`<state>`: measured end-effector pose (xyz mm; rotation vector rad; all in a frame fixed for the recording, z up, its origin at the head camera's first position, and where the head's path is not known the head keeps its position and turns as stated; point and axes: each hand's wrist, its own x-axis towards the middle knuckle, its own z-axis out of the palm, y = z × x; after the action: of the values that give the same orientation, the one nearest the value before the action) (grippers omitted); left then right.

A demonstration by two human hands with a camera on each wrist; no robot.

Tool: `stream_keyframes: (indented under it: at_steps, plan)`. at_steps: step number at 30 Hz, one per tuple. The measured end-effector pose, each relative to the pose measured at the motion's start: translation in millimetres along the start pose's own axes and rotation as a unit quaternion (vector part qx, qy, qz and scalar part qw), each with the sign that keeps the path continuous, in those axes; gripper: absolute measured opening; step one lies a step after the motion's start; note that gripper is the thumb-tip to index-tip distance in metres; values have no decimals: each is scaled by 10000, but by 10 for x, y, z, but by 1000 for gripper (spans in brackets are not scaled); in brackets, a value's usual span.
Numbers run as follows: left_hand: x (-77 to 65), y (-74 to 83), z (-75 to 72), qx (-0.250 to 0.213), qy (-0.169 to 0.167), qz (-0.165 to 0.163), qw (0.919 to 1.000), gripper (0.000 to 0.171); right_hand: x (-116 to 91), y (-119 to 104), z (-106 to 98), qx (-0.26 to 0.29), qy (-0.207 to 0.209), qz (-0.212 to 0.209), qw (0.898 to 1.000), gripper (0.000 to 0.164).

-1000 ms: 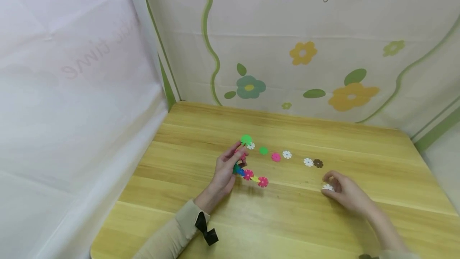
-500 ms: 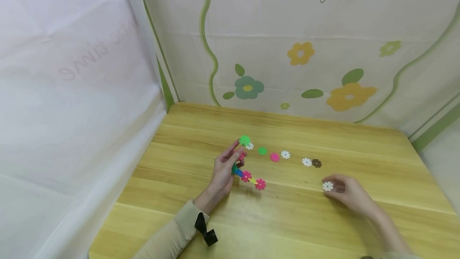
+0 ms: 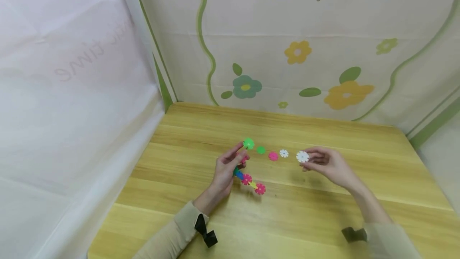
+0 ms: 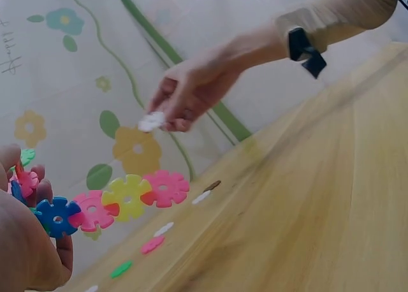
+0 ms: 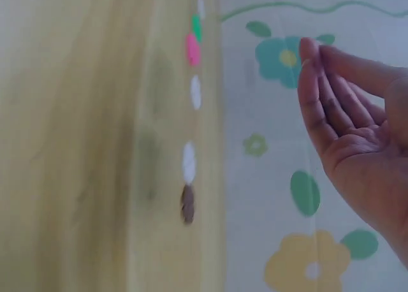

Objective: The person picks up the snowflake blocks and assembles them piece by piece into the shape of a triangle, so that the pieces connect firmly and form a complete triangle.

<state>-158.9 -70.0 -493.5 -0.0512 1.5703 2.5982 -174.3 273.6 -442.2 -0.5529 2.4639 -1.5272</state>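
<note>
My left hand (image 3: 224, 173) grips a chain of interlocking plastic snowflake discs. Its lower end, with a pink disc (image 3: 260, 189), hangs past the fingers, while a bright green disc (image 3: 248, 143) tops the other end. The left wrist view shows a yellow disc (image 4: 126, 197) joined between two pink ones, and a blue disc (image 4: 57, 217) nearer the palm. Some of the chain is hidden by the hand. To the right, my right hand (image 3: 332, 165) pinches a white snowflake disc (image 3: 302, 156) by its edge, raised above the table and apart from the chain.
Loose discs lie in a row on the wooden table (image 3: 194, 127): green (image 3: 260, 150), pink (image 3: 273, 156) and white (image 3: 284, 153). A brown disc (image 5: 187, 204) beside another white disc (image 5: 189, 162) shows in the right wrist view. Printed cloth (image 3: 258, 51) borders the table's back and sides.
My right hand has lifted the white disc and carried it left and farther back, now covering the brown disc in the head view. The left hand keeps its hold and has barely moved.
</note>
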Motion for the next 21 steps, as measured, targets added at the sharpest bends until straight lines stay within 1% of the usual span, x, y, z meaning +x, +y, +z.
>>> stream_keyframes:
  at_steps: [3,5,7,9,12,13,16,21]
  plan:
    - [4,5,16,6,-7,11,10000,41,186,-143,102,229,-242,-10,9994,29]
    - [16,1,19,6,-9,1,10000,41,307,-163,222,156,-394,-70,9991,22]
    - [29,-12,18,22,20,-27,10000,42,398,-127,375,-217,-507,-145,9984,16]
    - [39,-35,16,26,64,-75,9999,42,436,-48,538,-727,-615,-177,9953,13]
    - [50,-69,24,51,97,-141,9998,43,380,71,709,-1392,-922,-288,9855,19]
    - [53,-77,31,55,98,-153,9998,44,341,101,737,-1506,-1043,-323,9825,21]
    - [58,-75,56,31,82,-134,9999,44,206,162,740,-1518,-1307,-386,9790,35]
    - [67,-43,49,28,64,-58,10000,43,57,264,732,-1345,-1398,-407,9802,50]
